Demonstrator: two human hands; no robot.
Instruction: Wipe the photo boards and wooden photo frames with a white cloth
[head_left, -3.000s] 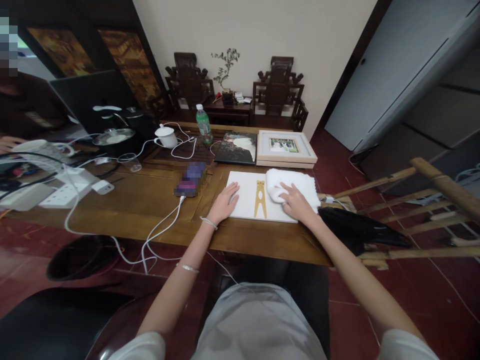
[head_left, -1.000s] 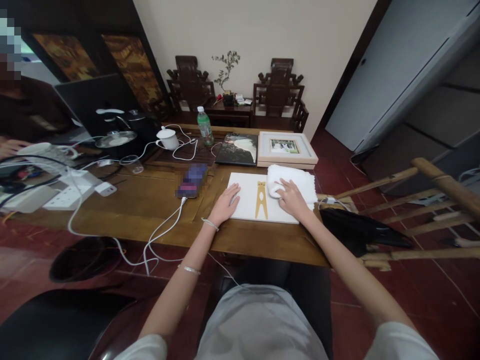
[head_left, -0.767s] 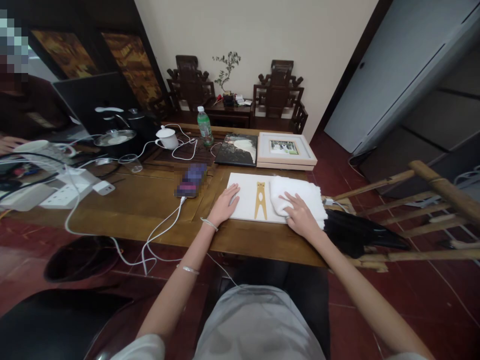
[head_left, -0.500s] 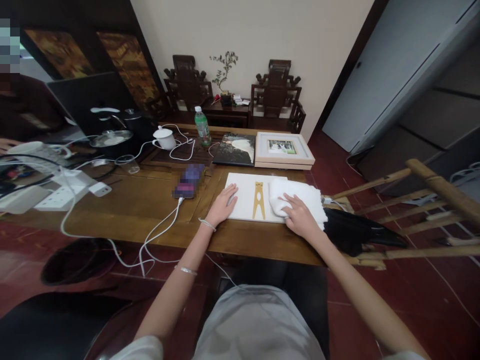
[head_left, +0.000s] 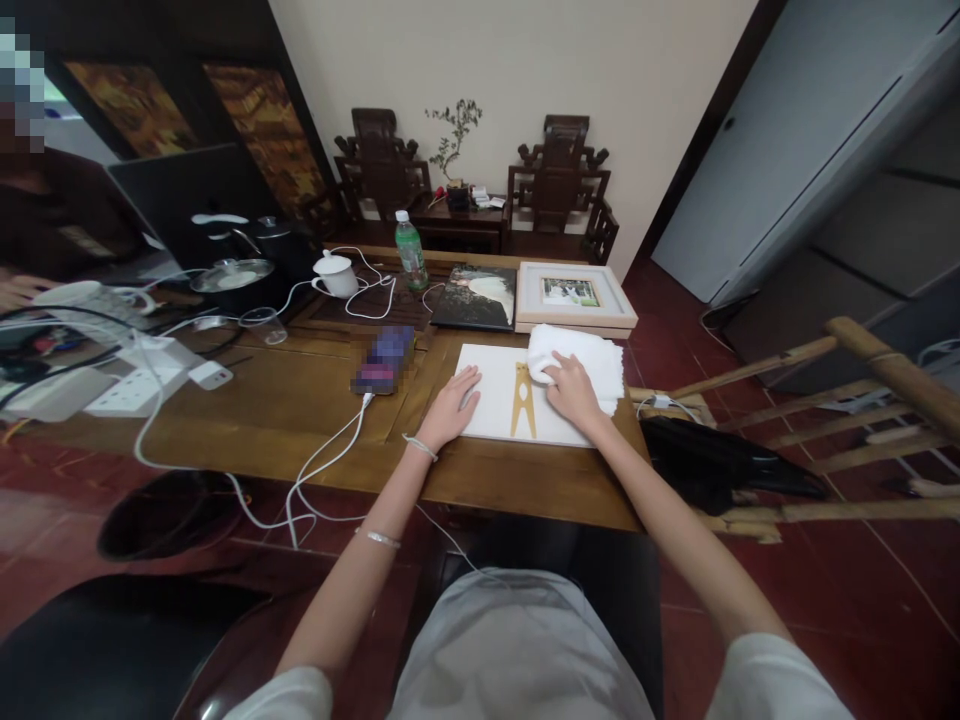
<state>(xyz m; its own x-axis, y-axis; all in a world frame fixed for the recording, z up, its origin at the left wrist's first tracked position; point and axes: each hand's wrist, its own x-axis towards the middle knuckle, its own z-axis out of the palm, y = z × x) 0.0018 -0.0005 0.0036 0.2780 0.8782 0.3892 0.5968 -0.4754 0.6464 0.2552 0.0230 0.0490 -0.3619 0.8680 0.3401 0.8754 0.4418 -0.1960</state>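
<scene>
A flat white board (head_left: 491, 400) lies on the wooden table, with a yellow cat-faced, two-legged figure (head_left: 523, 405) in its middle. My left hand (head_left: 452, 405) rests flat on the board's left edge, fingers stretched out and holding nothing. On the right half, my right hand (head_left: 571, 390) presses a folded white towel (head_left: 574, 350) against the board, fingers curled onto the cloth. The towel covers the board's upper right corner and reaches the top of the yellow figure. Its far edge lies near the framed picture.
Behind the board are a framed picture (head_left: 577, 292) and a dark photo panel (head_left: 474, 298). A green bottle (head_left: 409, 250), a lidded white cup (head_left: 335, 274) and a phone (head_left: 384, 360) stand or lie leftward. White cables trail past a power strip (head_left: 142, 378). Another person sits far left.
My right hand has moved the towel left and away from me, from the board's right side to its upper right. My left hand has stayed at the left edge.
</scene>
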